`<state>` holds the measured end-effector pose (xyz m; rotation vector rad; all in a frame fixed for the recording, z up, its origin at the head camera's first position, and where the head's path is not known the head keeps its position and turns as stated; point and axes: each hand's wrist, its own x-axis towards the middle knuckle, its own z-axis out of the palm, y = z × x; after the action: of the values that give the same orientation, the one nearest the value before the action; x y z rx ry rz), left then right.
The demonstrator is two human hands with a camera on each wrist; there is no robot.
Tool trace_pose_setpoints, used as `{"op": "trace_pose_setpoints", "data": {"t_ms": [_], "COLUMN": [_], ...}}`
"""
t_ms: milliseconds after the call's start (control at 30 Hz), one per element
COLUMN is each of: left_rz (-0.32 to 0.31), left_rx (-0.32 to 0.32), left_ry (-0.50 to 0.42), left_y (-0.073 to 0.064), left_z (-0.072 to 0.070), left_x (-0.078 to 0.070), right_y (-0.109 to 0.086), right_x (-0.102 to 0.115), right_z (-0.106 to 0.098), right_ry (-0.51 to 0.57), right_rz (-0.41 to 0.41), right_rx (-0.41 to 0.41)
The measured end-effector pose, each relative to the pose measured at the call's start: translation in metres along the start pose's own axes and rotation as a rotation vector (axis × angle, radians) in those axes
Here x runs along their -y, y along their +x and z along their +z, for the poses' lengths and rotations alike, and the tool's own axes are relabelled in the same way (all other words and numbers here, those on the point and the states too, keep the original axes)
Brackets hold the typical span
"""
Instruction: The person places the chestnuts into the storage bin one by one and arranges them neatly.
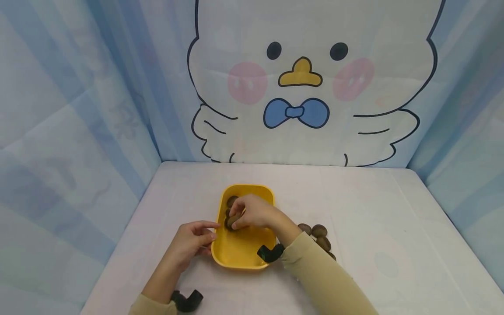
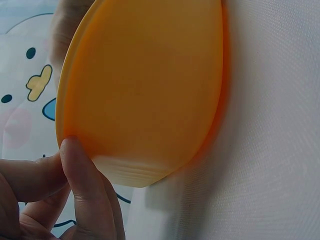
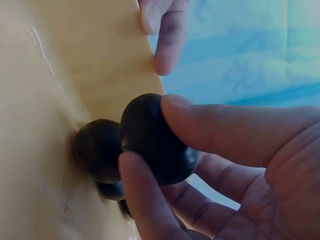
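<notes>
My right hand [image 1: 253,212] reaches into a yellow tray [image 1: 240,261]. Between thumb and fingers it pinches a smooth, dark brown, rounded piece [image 3: 157,140], its exact kind unclear. Against the tray's left side lie several similar brown pieces [image 1: 232,201], one of them [image 3: 99,150] right behind the held piece in the right wrist view. My left hand [image 1: 189,241] holds the tray's left edge, with thumb and fingertips at the rim [image 2: 61,107]. The right hand covers part of the tray's interior.
More brown pieces [image 1: 319,231] lie on the white table [image 1: 393,218] right of the tray, partly hidden by the right forearm. Black wrist mounts [image 1: 271,253] sit at both wrists. Printed curtains [image 1: 78,131] enclose the table at the back and sides.
</notes>
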<state>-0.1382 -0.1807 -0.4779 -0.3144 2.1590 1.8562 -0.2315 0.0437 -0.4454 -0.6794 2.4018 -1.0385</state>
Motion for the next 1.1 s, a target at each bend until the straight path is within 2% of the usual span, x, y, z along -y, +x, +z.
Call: {"op": "trace_pose_setpoints", "data": {"t_ms": [133, 333, 567, 833, 1100], "left_rz": [-0.001, 0.008, 0.017, 0.025, 0.035], "left_rx": [-0.002, -0.007, 0.005, 0.028, 0.026], "left_ry": [0.003, 0.003, -0.010, -0.018, -0.030], "left_y": [0.000, 0.001, 0.001, 0.001, 0.001], "left_z": [0.001, 0.001, 0.000, -0.001, -0.002], "left_x": [0.000, 0.000, 0.000, -0.001, -0.001], "right_y": [0.000, 0.001, 0.002, 0.003, 0.008], "right_x": [0.001, 0.003, 0.006, 0.007, 0.004], "right_z": [0.003, 0.009, 0.016, 0.021, 0.027], "right_ry": [-0.016, -0.087, -0.120, -0.141, -0.175], "right_rz": [0.009, -0.076, -0.105, -0.108, -0.106], "right_rx": [0.015, 0.041, 0.061, 0.045, 0.016]}}
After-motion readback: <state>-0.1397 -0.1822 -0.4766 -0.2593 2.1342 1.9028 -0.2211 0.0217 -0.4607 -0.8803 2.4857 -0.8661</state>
